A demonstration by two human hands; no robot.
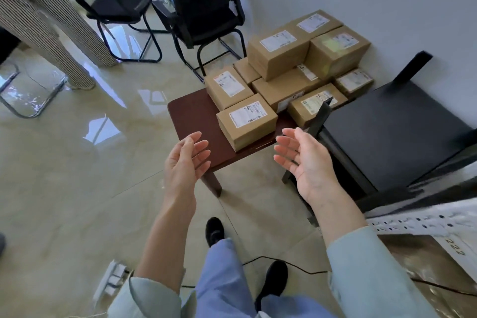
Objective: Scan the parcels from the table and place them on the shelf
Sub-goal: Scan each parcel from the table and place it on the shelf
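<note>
Both hands empty, fingers spread: left hand (186,160) and right hand (300,160) flank the nearest parcel (247,121) on the table (192,116). Risk: stacked parcels (296,64) behind could topple if bumped; shelf (392,129) post crowds the right side.

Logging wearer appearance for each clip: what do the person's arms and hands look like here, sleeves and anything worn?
Both arms wear pale grey-green sleeves, loose and pushed up so the forearms are bare. The left hand and right hand are bare: no gloves, rings, watch or wristband show. No cables or markings on either arm.
</note>
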